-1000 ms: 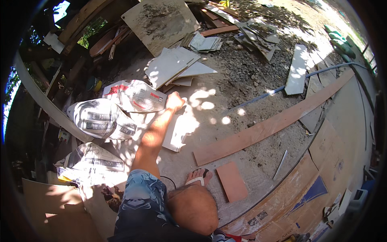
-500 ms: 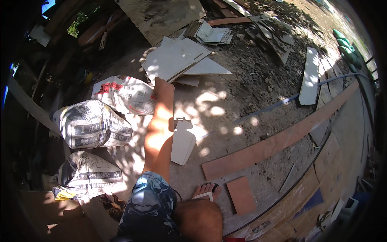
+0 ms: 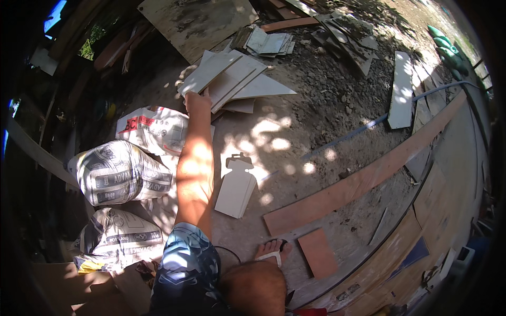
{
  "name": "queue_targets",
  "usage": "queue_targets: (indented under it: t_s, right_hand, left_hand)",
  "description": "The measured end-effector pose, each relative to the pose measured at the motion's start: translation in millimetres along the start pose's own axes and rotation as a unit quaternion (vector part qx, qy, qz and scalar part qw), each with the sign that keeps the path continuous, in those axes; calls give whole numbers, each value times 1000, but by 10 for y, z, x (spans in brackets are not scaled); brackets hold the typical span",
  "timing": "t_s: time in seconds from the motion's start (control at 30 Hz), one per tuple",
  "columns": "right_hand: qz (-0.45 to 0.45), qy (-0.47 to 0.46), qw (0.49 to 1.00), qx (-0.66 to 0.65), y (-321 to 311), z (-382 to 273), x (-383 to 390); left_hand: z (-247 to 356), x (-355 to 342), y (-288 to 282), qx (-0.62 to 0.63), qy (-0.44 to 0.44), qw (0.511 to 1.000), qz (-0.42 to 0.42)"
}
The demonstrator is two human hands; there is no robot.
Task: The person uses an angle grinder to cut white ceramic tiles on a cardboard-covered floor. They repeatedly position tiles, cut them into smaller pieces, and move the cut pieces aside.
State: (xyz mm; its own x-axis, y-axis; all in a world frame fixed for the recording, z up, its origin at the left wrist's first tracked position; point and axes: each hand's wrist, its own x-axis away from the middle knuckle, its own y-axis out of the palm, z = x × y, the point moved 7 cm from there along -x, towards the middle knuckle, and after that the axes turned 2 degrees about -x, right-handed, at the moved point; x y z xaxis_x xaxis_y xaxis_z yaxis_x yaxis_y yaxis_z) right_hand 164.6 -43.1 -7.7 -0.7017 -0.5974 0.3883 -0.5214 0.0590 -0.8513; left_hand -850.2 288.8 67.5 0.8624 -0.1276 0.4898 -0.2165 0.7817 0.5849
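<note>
Beyond and right of the red-marked sack (image 3: 153,129), a white board (image 3: 211,73) was pinched at its near end by the left hand (image 3: 197,102). Farther right of the sack, more white boards (image 3: 263,87) were piled, partly under the held one. Right hand's state couldn't be told.
</note>
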Motion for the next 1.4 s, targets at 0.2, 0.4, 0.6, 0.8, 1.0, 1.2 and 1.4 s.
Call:
queue_targets:
  t_s: [0.2, 0.4, 0.6, 0.8, 1.0, 1.2, 1.4]
  right_hand:
    - [6, 60, 998, -35, -268, 836, -135]
    - [128, 86, 987, -44, -1392, 2401, -493]
    - [248, 65, 962, 92, -979, 1986, -592]
    - [269, 48, 959, -71, -1306, 2179, -396]
    - [264, 58, 931, -245, -1339, 2789, -302]
    - [176, 3, 923, -342, -1660, 2633, 79]
    - [82, -25, 915, -394, -1672, 2220, 208]
  left_hand:
    - [544, -428, 541, -7, -38, 991, -131]
    - [365, 943, 676, -381, 63, 830, -402]
    - [495, 2853, 651, -442, 41, 723, -530]
    - [-1165, 5662, 251, -460, 71, 518, -717]
    - [-3208, 7775, -1652, -449, -208, 444, -747]
    - [-4596, 7626, -3229, -481, -295, 416, -713]
    - [-4211, 8208, -3297, -556, 61, 325, -763]
